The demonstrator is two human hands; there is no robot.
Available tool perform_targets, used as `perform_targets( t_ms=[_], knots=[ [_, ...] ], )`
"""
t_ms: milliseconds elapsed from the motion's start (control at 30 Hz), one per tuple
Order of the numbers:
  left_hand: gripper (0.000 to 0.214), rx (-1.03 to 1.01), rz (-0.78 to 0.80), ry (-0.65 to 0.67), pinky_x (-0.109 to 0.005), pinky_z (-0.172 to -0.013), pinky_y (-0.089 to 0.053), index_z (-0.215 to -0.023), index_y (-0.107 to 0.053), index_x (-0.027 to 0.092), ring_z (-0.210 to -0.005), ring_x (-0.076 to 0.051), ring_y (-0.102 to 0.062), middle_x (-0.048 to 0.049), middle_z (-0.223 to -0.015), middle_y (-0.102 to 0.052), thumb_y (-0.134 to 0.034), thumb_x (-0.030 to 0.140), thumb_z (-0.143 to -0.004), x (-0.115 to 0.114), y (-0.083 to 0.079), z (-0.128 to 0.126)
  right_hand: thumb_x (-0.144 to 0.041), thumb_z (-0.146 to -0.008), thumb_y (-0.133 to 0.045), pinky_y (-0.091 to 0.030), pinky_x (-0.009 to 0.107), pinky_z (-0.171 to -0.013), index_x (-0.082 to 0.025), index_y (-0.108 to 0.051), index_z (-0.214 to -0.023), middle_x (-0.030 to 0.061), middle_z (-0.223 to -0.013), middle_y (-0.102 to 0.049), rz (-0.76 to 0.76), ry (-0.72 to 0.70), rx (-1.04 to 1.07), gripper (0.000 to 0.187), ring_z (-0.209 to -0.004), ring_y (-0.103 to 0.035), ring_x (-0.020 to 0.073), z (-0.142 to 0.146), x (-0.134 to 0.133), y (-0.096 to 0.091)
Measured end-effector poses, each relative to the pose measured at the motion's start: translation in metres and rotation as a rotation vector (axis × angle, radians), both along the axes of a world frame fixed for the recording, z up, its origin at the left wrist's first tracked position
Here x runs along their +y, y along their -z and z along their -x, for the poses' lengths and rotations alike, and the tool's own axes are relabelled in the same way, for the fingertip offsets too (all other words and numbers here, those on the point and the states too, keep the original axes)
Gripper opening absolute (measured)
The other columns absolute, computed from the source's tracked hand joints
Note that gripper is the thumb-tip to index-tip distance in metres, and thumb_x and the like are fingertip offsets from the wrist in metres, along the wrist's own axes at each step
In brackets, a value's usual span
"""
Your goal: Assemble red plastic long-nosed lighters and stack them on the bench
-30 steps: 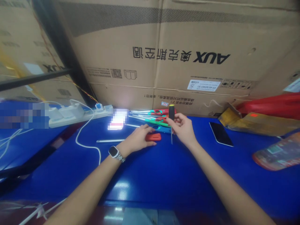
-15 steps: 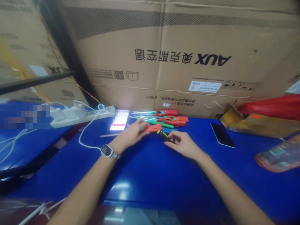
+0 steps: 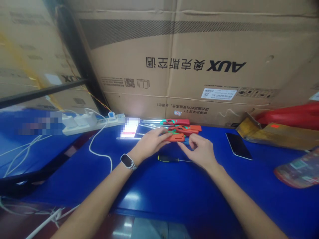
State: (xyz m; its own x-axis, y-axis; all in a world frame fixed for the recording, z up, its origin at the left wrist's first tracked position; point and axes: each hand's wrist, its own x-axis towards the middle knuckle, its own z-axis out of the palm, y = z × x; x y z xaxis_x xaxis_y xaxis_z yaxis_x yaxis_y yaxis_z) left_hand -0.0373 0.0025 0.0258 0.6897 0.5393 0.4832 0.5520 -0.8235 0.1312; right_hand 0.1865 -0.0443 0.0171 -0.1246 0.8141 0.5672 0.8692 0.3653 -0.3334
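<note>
My left hand (image 3: 155, 142) is closed on an orange long-neck lighter (image 3: 176, 137), with the handle end pointing right. My right hand (image 3: 201, 146) is beside that end, thumb and curled forefinger apart with nothing visible between them; whether the thumb touches the lighter I cannot tell. Below the hands lies a screwdriver (image 3: 167, 159) with a black and yellow handle, its thin shaft running right under my right hand. Behind, several more long-neck lighters lie side by side, among them a red lighter (image 3: 181, 121) and an orange-ended lighter (image 3: 195, 127). Part of a blue lighter (image 3: 186, 141) shows between my hands.
A lit phone (image 3: 131, 127) lies left of the lighters, near a white power strip (image 3: 82, 124) with cables. To the right are a dark phone (image 3: 238, 146), a torn carton (image 3: 279, 134) and a clear packet (image 3: 299, 169). A large cardboard box (image 3: 189, 39) stands behind the blue table (image 3: 159, 192).
My right hand has let go of the screwdriver, which now lies on the table. The orange lighter in my left hand has moved right, and my right hand has come up to its end.
</note>
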Motion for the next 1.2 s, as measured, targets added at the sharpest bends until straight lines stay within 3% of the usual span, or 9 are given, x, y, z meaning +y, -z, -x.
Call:
perform_targets(
  t_ms=[33,100,200,467,633,800,933,1067,1200],
  knots=[
    [0.032,0.014,-0.015,0.007,-0.042,-0.093,-0.053,-0.129,-0.057,0.021,-0.111,-0.025,-0.06,-0.0111,-0.125,-0.06,-0.047,0.033,-0.101,0.0,-0.001,-0.001,-0.051,-0.084,-0.065,-0.043,0.032,-0.065,-0.021,-0.062,-0.078,0.0073,-0.084,-0.066,-0.07,-0.007,-0.029,0.032,-0.082,-0.061,0.0237,-0.001,0.0,-0.002],
    [0.032,0.048,-0.038,0.028,-0.043,-0.093,-0.054,-0.128,-0.057,0.02,-0.111,-0.025,-0.061,-0.0109,-0.125,-0.06,-0.048,0.033,-0.101,0.002,-0.003,-0.005,-0.048,-0.083,-0.068,-0.047,0.041,-0.084,-0.02,-0.064,-0.111,0.0133,-0.117,-0.064,-0.127,-0.09,-0.127,0.039,-0.11,-0.057,0.0309,0.0,0.002,-0.005],
    [0.029,0.077,-0.036,0.065,-0.043,-0.092,-0.054,-0.125,-0.059,0.02,-0.111,-0.026,-0.061,-0.0117,-0.123,-0.061,-0.049,0.033,-0.1,0.006,-0.005,-0.014,-0.039,-0.091,-0.062,-0.041,0.048,-0.099,-0.019,-0.052,-0.134,0.0135,-0.13,-0.061,-0.049,-0.239,-0.232,0.048,-0.12,-0.054,0.0302,0.004,0.011,-0.006],
    [0.035,-0.029,0.055,-0.005,-0.043,-0.098,-0.053,-0.13,-0.054,0.019,-0.118,-0.026,-0.06,-0.0117,-0.13,-0.06,-0.055,0.031,-0.097,0.016,0.002,-0.01,-0.033,-0.098,-0.05,-0.045,0.046,-0.097,-0.02,-0.056,-0.134,0.014,-0.126,-0.061,0.104,-0.276,-0.227,0.039,-0.115,-0.056,0.0293,-0.023,0.031,0.004],
    [0.042,0.036,0.055,-0.006,-0.041,-0.093,-0.053,-0.134,-0.057,0.021,-0.107,-0.024,-0.064,-0.0103,-0.114,-0.067,-0.042,0.009,-0.097,0.038,0.011,-0.002,-0.036,-0.098,-0.048,-0.044,0.044,-0.09,-0.025,-0.053,-0.141,0.0115,-0.114,-0.063,0.157,-0.13,-0.184,0.045,-0.108,-0.056,0.029,-0.042,0.045,0.012],
    [0.056,0.106,0.038,-0.162,-0.043,-0.107,-0.045,-0.137,-0.056,0.015,-0.124,-0.026,-0.055,-0.0142,-0.135,-0.06,-0.042,-0.003,-0.085,0.06,0.02,-0.023,-0.031,-0.094,-0.047,-0.041,0.047,-0.088,-0.022,-0.063,-0.133,0.0141,-0.114,-0.063,0.197,0.044,-0.191,0.042,-0.11,-0.052,0.033,-0.032,0.069,0.015],
    [0.047,0.133,0.039,-0.255,-0.05,-0.116,-0.032,-0.145,-0.046,0.013,-0.141,-0.029,-0.04,-0.0172,-0.151,-0.046,-0.038,0.025,-0.101,0.052,0.026,-0.034,-0.031,-0.096,-0.045,-0.039,0.048,-0.099,-0.022,-0.06,-0.136,0.0161,-0.131,-0.056,0.188,0.045,-0.187,0.043,-0.123,-0.047,0.0318,-0.018,0.073,0.018],
    [0.083,0.185,0.14,-0.24,-0.06,-0.121,-0.016,-0.158,-0.021,0.022,-0.153,-0.032,-0.015,-0.0127,-0.164,-0.023,-0.039,0.069,-0.093,0.042,0.036,-0.03,-0.049,-0.099,-0.042,-0.027,0.056,-0.112,-0.024,-0.041,-0.152,0.0176,-0.158,-0.031,0.196,-0.004,-0.272,0.058,-0.147,-0.024,0.0348,-0.012,0.06,0.022],
    [0.088,0.217,0.18,-0.239,-0.06,-0.121,-0.011,-0.16,-0.015,0.023,-0.154,-0.03,-0.009,-0.0107,-0.165,-0.019,-0.036,0.074,-0.091,0.047,0.04,-0.03,-0.051,-0.101,-0.036,-0.018,0.058,-0.117,-0.028,-0.031,-0.156,0.0128,-0.165,-0.019,0.242,-0.035,-0.385,0.06,-0.153,-0.009,0.0348,-0.013,0.051,0.027]
  ],
)
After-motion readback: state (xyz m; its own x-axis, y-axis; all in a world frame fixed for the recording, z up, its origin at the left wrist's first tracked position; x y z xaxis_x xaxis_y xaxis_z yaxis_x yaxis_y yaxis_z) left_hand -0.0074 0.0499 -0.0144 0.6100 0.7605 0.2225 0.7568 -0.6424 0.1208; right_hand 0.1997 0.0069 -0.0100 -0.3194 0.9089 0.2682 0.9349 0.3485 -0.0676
